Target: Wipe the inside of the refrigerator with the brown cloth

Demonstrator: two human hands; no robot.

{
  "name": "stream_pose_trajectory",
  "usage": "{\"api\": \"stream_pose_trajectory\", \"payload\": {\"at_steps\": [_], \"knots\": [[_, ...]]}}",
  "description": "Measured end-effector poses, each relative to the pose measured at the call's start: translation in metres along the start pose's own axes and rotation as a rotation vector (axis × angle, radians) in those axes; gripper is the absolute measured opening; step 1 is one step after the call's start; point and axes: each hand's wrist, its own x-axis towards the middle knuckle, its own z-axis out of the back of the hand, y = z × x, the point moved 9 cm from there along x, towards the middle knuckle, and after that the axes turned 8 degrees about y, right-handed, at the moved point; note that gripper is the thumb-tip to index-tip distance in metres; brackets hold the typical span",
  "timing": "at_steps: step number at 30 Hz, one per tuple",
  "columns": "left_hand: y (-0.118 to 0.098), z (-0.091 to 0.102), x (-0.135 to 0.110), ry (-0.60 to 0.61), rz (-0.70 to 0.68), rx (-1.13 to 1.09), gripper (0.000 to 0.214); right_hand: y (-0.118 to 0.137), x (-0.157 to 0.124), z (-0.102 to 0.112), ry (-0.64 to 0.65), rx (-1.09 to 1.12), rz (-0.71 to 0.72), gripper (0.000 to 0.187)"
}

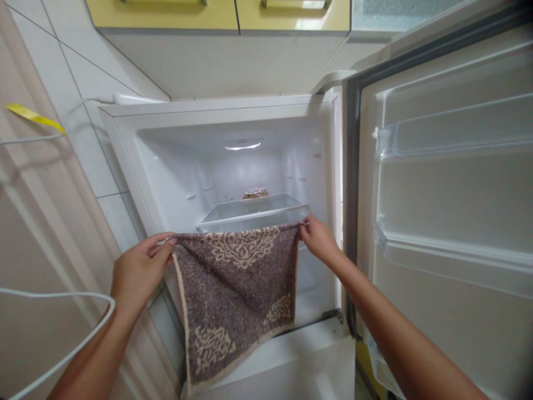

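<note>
I hold a grey-brown towel (237, 289) with a cream ornamental pattern, stretched out flat in front of an open white fridge compartment (233, 166). My left hand (139, 272) pinches its upper left corner. My right hand (318, 239) pinches the upper right corner. The towel hangs down over the lower front of the compartment. Behind its top edge is a clear glass shelf (254, 211) with a small brownish item (255, 194) at the back.
The fridge door (449, 211) stands open at the right, with clear door racks. Yellow cabinet fronts (216, 14) are above. A tiled wall (79, 111) and a white cable (62, 355) are at the left, near a beige panel.
</note>
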Motion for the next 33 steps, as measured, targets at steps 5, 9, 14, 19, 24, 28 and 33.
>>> {"api": "stream_pose_trajectory", "payload": {"at_steps": [5,9,14,19,24,28,33], "knots": [[-0.001,-0.011,-0.003,0.089,0.081,-0.246,0.061,-0.011,0.004,-0.002,-0.007,0.310,-0.049,0.024],[0.016,-0.027,-0.005,0.207,0.261,-0.487,0.065,-0.017,0.006,-0.010,0.061,0.586,-0.100,0.029],[0.034,-0.041,-0.006,0.330,0.310,-0.588,0.067,-0.012,0.004,-0.011,0.200,0.742,-0.100,0.031],[0.026,-0.034,0.001,0.302,0.084,-0.238,0.062,-0.007,0.006,-0.007,0.229,0.644,-0.027,0.027],[0.021,-0.026,0.005,0.256,-0.025,0.189,0.054,0.019,0.006,-0.004,0.229,0.214,0.244,0.016],[0.002,-0.017,0.002,0.164,-0.181,0.428,0.043,0.025,0.003,0.003,0.126,0.067,0.274,0.004],[0.008,-0.014,0.002,0.171,-0.103,0.338,0.043,0.025,-0.002,0.016,0.075,0.084,0.172,0.016]]}}
